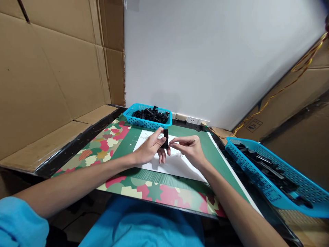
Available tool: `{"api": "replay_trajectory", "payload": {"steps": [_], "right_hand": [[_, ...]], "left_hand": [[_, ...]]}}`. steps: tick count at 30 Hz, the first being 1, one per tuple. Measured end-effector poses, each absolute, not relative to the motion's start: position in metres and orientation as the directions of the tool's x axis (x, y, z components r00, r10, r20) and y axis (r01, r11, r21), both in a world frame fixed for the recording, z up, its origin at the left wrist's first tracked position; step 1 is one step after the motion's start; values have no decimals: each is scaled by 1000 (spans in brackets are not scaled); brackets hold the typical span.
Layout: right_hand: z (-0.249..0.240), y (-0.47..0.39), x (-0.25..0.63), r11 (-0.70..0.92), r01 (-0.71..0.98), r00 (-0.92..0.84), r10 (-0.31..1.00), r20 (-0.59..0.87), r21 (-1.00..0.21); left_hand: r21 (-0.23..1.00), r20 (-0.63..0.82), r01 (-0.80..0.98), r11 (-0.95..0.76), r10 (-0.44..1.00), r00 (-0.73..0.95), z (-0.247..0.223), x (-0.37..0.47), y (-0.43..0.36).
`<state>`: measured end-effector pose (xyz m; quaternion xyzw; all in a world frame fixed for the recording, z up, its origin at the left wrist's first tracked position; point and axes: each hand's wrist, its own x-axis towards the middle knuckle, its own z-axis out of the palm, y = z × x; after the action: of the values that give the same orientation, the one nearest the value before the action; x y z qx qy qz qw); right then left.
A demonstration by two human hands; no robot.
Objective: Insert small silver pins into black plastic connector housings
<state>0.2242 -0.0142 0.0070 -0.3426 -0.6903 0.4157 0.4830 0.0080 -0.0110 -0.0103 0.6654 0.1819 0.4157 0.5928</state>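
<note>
My left hand grips a small black plastic part, held upright above the white sheet. Close to its right side, my right hand has thumb and forefinger pinched together, the tips almost at the part's lower edge. Whatever sits between those fingertips is too small to make out. Beneath both hands lies the white sheet, with small wiry metal pieces scattered on it, partly hidden by the hands.
A blue basket of black parts stands at the back. Another blue basket with longer black parts is at the right. Cardboard walls the left side. Power sockets and yellow wires run along the wall.
</note>
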Motion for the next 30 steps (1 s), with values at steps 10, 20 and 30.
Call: {"api": "replay_trajectory", "payload": {"steps": [10,20,30], "right_hand": [[8,-14,225,402,49,-434,833,343,-915],[13,-18,227,369,80,-473,832,291,-926],[13,-17,225,365,71,-513,811,280,-928]], "left_hand": [[934,357,-238,-268,743,566,-12,9,-9],[937,347,-233,-258,743,572,-12,8,-12],[942,331,-244,-228,736,591,-12,8,-15]]}}
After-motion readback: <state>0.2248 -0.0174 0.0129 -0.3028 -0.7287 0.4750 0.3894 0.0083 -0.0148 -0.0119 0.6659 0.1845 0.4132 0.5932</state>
